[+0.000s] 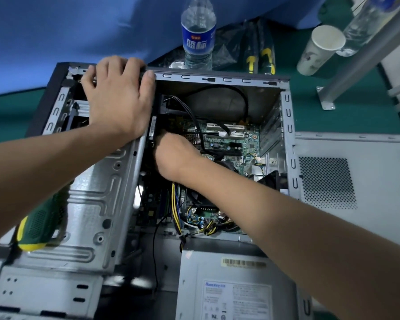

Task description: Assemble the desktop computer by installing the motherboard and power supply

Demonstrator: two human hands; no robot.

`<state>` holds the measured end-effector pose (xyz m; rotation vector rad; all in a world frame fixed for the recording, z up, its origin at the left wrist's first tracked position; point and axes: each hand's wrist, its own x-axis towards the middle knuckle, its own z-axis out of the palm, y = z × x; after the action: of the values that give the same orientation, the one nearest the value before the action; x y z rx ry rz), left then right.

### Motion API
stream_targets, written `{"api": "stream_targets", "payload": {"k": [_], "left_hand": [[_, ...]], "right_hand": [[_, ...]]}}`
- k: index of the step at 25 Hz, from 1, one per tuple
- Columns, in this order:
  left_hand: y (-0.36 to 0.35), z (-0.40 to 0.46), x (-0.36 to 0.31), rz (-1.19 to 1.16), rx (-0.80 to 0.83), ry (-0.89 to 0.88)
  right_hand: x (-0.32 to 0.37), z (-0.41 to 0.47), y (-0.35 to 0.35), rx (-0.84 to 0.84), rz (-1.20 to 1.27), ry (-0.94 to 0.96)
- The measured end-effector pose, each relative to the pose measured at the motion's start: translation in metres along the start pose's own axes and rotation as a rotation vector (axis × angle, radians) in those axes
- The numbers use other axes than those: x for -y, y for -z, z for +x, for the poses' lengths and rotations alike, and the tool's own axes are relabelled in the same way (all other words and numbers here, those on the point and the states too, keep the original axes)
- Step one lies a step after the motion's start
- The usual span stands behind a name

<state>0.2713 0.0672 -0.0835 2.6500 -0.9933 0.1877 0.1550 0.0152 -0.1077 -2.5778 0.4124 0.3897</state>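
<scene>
Head view: open computer case [288,107] lying flat
Left hand [118,98]: fingers relaxed, resting on drive cage [90,204]
Right hand [173,155]: over motherboard [226,144], grip cannot be told

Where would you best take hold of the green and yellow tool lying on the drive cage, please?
Probably from above, by the ribbed green body: it lies flat on the drive cage with that side facing up, the yellow end toward the case edge and its far end hidden under the left forearm.

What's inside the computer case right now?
Inside the case: motherboard, power supply, cables. The right hand reaches in; its fingers are hidden.
</scene>
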Motion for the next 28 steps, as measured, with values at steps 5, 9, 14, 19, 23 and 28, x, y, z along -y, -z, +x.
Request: {"api": "stream_targets", "payload": {"k": [5,9,14,19,23,28], "left_hand": [[0.002,-0.001,0.0,0.019,0.012,0.001],[0.001,-0.001,-0.001,0.006,0.012,-0.004],[0.001,-0.002,0.001,0.011,0.015,-0.001],[0.003,-0.002,-0.002,0.0,0.015,-0.007],[0.0,-0.002,0.0,0.005,0.006,-0.011],[-0.001,-0.001,0.001,0.001,0.014,-0.021]], "right_hand": [[-0.018,-0.036,-0.008,0.015,-0.47,0.369],[-0.013,-0.039,-0.008,0.099,-0.503,0.285],[-0.006,-0.034,-0.002,0.199,-0.541,0.244],[-0.003,-0.034,0.002,0.242,-0.531,0.226],[-0.009,-0.037,-0.005,0.122,-0.519,0.288],[0.0,-0.028,-0.002,0.272,-0.578,0.193]]}}
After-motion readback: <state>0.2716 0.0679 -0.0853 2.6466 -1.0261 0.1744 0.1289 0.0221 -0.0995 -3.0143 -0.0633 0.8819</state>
